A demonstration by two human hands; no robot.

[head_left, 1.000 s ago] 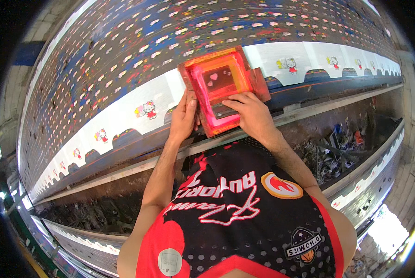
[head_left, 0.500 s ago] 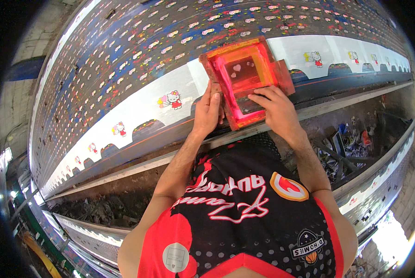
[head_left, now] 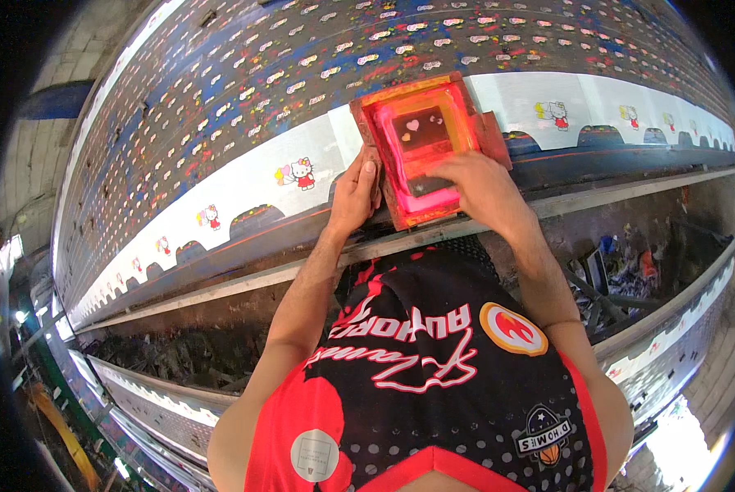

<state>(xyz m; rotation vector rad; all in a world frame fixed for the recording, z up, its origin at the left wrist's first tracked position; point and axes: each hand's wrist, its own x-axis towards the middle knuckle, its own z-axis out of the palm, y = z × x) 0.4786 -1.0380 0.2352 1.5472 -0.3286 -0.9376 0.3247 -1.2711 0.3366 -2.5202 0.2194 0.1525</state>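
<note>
A screen-printing frame (head_left: 373,135) with an orange-red wooden rim lies over the white printed fabric strip (head_left: 324,143) at the table's near edge. Pink ink lines the inside of the frame, and small pale hearts show through its mesh. My left hand (head_left: 353,195) grips the frame's left side near the lower corner, thumb on top. Inside the near half of the frame, my right hand (head_left: 486,193) is closed on a dark squeegee (head_left: 425,186). My fingers partly cover the squeegee, which lies against the mesh.
The long, ink-spotted table (head_left: 244,107) curves away to both sides. Cartoon cat prints (head_left: 302,173) repeat along the scalloped strip. A wooden rail (head_left: 597,187) runs along the near edge. Below it, a trough of scraps (head_left: 617,271) sits at right, and another table (head_left: 662,336) stands behind me.
My right hand has curled its fingers lower over the squeegee, which has shifted slightly left and away from me in the frame. My left hand keeps its grip. The view has shifted slightly.
</note>
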